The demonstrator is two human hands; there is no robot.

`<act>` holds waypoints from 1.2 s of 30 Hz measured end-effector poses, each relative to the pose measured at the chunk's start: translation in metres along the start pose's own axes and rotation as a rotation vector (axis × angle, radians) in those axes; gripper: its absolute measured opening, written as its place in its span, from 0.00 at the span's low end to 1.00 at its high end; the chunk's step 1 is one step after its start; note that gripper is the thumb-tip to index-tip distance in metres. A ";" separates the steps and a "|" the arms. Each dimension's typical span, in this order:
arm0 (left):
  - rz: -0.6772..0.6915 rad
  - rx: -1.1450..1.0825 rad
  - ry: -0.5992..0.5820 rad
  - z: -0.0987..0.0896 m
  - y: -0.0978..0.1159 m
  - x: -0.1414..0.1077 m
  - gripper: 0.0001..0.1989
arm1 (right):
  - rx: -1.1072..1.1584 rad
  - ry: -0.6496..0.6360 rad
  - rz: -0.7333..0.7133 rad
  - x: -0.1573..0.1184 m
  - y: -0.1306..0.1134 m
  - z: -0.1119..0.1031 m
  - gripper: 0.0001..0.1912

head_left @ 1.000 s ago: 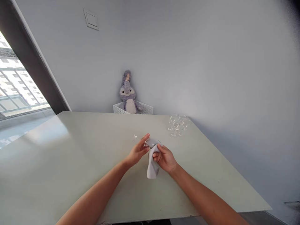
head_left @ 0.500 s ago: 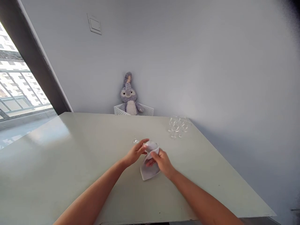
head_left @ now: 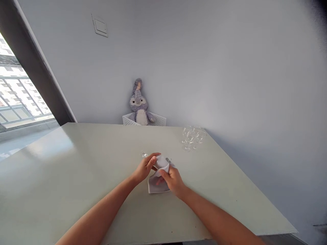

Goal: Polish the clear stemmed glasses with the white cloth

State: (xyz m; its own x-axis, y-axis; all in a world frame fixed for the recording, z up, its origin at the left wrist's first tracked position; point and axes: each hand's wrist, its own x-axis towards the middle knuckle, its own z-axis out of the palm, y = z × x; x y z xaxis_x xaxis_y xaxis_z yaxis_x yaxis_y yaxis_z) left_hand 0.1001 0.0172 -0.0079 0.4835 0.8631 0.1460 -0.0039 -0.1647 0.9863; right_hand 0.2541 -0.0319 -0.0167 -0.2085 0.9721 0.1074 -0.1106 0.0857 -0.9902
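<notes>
In front of me, my left hand (head_left: 145, 169) is closed around a clear stemmed glass (head_left: 161, 161), its bowl turned toward the right. Part of the glass is hidden by my fingers and the cloth. A shiny clear piece (head_left: 144, 154) shows just beyond my left hand; I cannot tell whether it is the foot of the same glass. My right hand (head_left: 174, 180) grips a pale grey-lilac cloth (head_left: 155, 185) bunched at the bowl, thumb on top. The cloth's lower corner hangs toward me over the table.
Several clear stemmed glasses (head_left: 190, 137) stand grouped at the table's far right, near the wall. Behind the far edge, a plush rabbit (head_left: 141, 110) sits in a white perforated basket (head_left: 159, 119). The pale table (head_left: 89, 177) ends at a right edge beside the wall.
My right hand and the cloth have shifted slightly left, and the hanging cloth corner now lies flatter and wider. The view has turned slightly. Both hands keep their grip.
</notes>
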 end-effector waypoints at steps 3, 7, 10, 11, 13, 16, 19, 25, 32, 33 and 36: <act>0.053 -0.039 -0.084 0.001 0.003 -0.002 0.27 | 0.386 0.032 0.164 0.009 -0.003 -0.007 0.17; 0.042 -0.033 -0.040 0.001 0.005 -0.001 0.29 | 0.436 -0.025 0.216 0.009 -0.004 -0.006 0.19; -0.007 0.011 0.020 0.002 0.005 0.000 0.27 | 0.012 -0.029 0.060 -0.002 -0.001 0.001 0.15; -0.022 0.022 0.025 0.002 0.005 0.000 0.27 | -0.140 -0.013 -0.014 -0.005 0.000 0.003 0.14; -0.048 0.083 0.022 0.002 0.006 -0.001 0.28 | -0.327 0.029 -0.118 -0.007 0.002 0.004 0.11; 0.020 0.434 0.127 -0.004 0.009 -0.003 0.26 | -0.245 0.112 -0.025 0.000 0.001 -0.002 0.12; 0.298 0.876 0.234 -0.015 0.013 -0.003 0.18 | 0.088 0.212 0.181 0.013 -0.004 -0.015 0.11; 0.551 1.077 0.034 -0.029 0.007 0.003 0.16 | 0.492 0.110 0.354 0.023 -0.001 -0.028 0.09; 0.329 1.042 0.034 -0.028 0.010 0.001 0.20 | -0.372 -0.223 -0.067 0.018 -0.015 -0.046 0.09; 0.263 0.995 0.025 -0.027 0.013 0.000 0.20 | -0.511 -0.222 -0.157 0.019 -0.018 -0.050 0.08; 0.036 0.816 0.029 -0.024 0.021 -0.002 0.20 | -0.793 -0.170 -0.386 0.026 -0.022 -0.062 0.08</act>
State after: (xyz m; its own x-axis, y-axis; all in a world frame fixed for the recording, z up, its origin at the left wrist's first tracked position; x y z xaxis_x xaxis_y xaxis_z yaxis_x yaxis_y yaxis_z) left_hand 0.0781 0.0239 0.0142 0.4724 0.8608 0.1896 0.6251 -0.4788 0.6164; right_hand 0.3116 0.0047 0.0026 -0.4438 0.8043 0.3952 0.4879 0.5868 -0.6462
